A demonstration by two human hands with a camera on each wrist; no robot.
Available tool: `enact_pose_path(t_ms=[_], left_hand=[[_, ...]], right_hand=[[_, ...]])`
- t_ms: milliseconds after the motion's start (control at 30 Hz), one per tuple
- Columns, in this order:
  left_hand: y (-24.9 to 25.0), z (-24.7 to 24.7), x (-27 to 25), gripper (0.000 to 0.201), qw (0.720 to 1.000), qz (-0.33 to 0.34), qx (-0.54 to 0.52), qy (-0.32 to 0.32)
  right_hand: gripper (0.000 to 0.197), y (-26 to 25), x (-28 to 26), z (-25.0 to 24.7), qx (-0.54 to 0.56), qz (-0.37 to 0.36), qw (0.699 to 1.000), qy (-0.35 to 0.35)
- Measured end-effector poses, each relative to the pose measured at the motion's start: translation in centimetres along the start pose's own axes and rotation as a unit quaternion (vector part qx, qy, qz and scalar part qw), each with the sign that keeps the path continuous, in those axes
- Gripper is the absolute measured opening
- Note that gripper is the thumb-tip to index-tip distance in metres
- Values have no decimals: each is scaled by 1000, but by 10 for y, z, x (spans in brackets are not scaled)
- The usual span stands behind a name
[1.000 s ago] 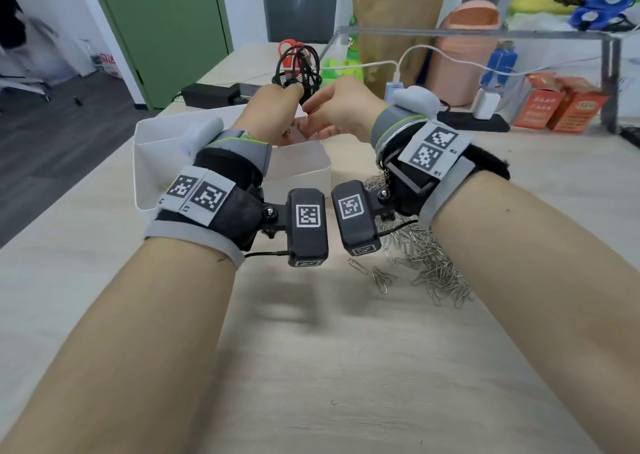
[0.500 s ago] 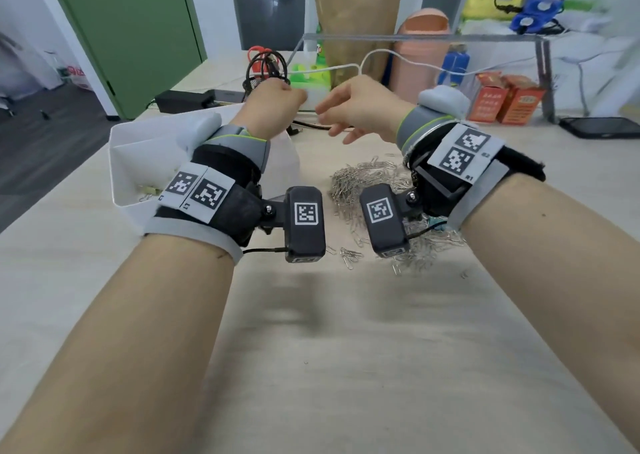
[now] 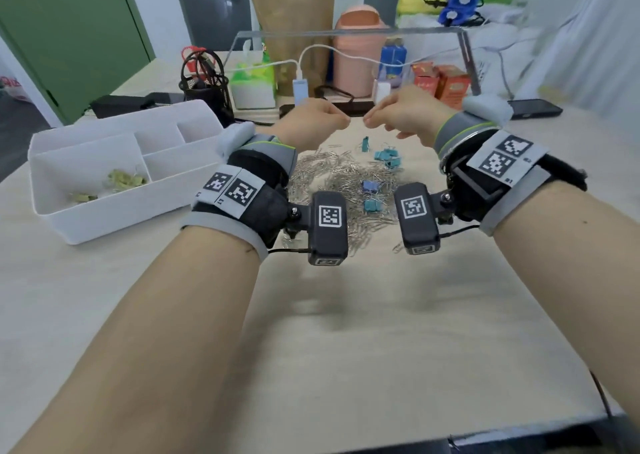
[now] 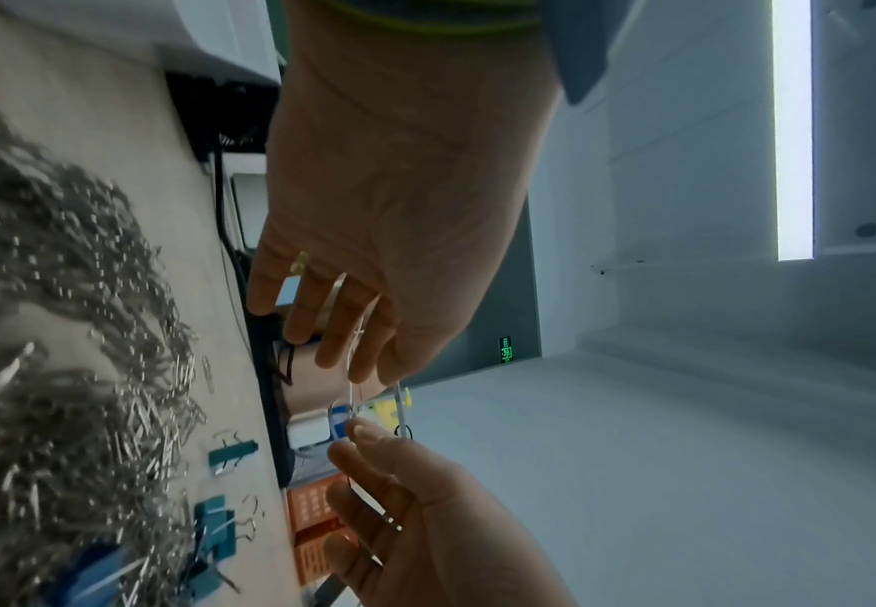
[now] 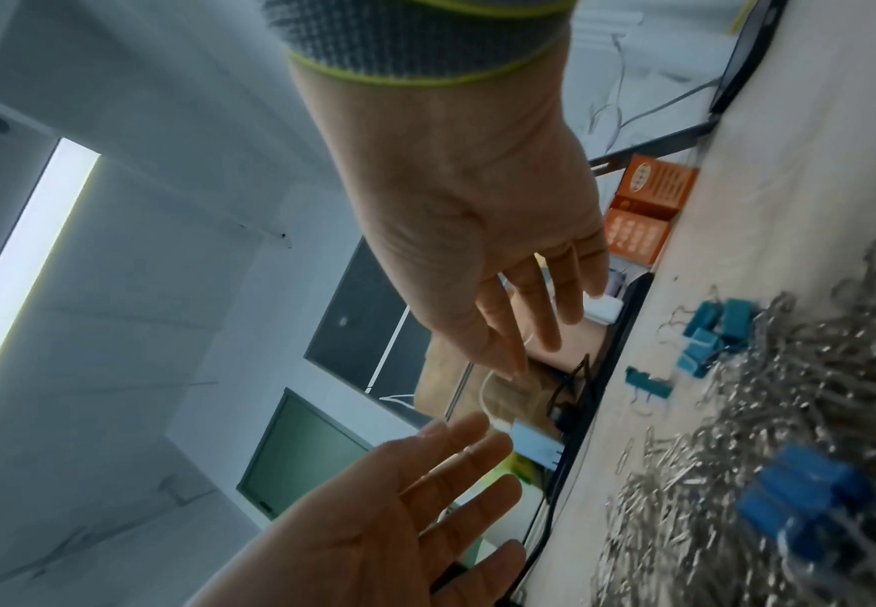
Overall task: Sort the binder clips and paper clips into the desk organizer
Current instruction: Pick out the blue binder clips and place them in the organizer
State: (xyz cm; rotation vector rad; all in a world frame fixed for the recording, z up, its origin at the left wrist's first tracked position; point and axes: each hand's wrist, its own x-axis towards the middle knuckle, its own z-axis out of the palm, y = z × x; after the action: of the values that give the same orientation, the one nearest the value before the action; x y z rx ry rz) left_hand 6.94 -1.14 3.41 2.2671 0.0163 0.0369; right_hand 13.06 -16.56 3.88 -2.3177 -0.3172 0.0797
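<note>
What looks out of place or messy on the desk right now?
A big loose heap of paper clips lies spilled on the desk beside the white organizer, with blue and teal binder clips mixed into it. Only yellowish clips are in the organizer. Nothing looks damaged.

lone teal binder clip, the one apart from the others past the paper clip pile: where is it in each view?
Head: teal clip centre, just below the two hands, at the pile's far edge.
Left wrist: lower left, beside the table's far edge.
Right wrist: right of centre, near the black strip.
Shared landmark: paper clip pile.
</note>
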Motion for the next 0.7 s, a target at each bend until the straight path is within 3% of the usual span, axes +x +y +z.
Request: enact_pose_path(t_ms=[200, 400, 500, 700], left_hand=[[12, 30, 42, 32, 993, -35, 99, -56], [8, 55, 71, 38, 973, -67, 199, -95], [3, 62, 74, 38, 976, -59, 197, -77], [-14, 53, 57, 35, 991, -47, 123, 29]], right_hand=[[34, 24, 23, 3, -77, 59, 993, -65], [39, 36, 27, 0, -102, 62, 986, -115], [36, 40, 26, 2, -103, 67, 986, -113], [15, 41, 11, 10, -60, 83, 988, -120]])
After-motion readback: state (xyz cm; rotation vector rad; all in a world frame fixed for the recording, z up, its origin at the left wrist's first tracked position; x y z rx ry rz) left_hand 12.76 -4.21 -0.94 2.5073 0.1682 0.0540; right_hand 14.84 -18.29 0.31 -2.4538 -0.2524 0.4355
